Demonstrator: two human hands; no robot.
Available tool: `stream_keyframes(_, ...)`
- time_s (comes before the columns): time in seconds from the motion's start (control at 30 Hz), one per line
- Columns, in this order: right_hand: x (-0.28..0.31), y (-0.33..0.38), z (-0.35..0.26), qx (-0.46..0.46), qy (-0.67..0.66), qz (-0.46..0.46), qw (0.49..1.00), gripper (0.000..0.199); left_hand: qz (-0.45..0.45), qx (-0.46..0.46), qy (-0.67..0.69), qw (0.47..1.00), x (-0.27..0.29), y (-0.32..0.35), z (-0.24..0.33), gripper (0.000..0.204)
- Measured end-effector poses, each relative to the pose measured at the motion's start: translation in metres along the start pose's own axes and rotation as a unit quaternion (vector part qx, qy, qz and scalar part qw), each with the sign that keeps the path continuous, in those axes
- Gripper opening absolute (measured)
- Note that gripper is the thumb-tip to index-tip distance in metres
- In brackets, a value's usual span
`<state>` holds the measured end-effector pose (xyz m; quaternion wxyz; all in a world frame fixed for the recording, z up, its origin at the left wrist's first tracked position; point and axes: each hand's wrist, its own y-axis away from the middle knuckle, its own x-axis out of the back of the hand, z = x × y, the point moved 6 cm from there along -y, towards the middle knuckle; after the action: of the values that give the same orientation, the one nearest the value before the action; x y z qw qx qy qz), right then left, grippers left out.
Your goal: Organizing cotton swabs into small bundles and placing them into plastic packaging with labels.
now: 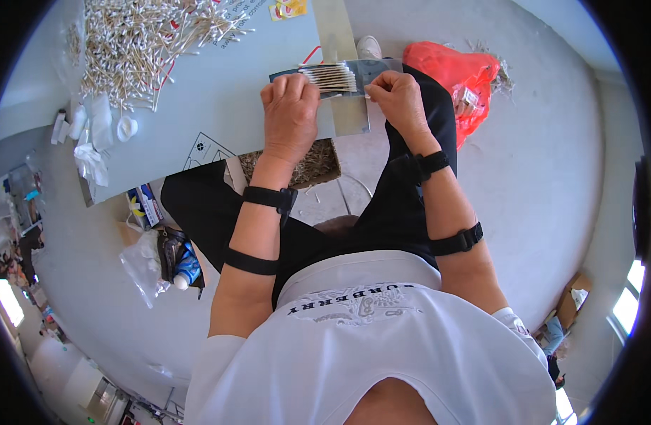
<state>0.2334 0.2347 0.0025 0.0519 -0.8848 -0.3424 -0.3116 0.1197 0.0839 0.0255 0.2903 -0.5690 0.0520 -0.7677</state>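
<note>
A flat row of cotton swabs (332,78) lies side by side at the table's near right corner, on or inside a clear plastic bag (377,67). My left hand (290,117) is closed at the row's left end, knuckles up. Its fingertips are hidden, so what it grips does not show. To the right of the row, my right hand (400,105) pinches with thumb and forefinger at the bag's edge. A large heap of loose cotton swabs (137,49) covers the far left of the table.
Below the table edge, between my legs, sits an open cardboard box (329,161) of swab-like scraps. A red plastic bag (439,67) lies on the floor at right. White rolls and a crumpled wrapper (91,164) rest at the table's left edge. A yellow packet (288,8) lies at the back.
</note>
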Motion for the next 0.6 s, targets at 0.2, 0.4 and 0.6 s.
stream_keyframes(0.2, -0.003, 0.002, 0.0, 0.015, 0.007, -0.005, 1.0, 0.014, -0.026, -0.035, -0.051, 0.998, -0.007, -0.011, 0.003, 0.016)
stream_keyframes(0.4, -0.005, 0.004, 0.003, 0.009, 0.009, -0.008, 1.0, 0.015, -0.021, -0.012, 0.015, 1.0, -0.006, -0.013, 0.017, 0.024)
stream_keyframes(0.6, -0.007, 0.012, 0.007, -0.043, 0.0, -0.018, 0.999, 0.015, 0.017, -0.057, -0.02, 0.998, -0.005, 0.001, 0.018, 0.024)
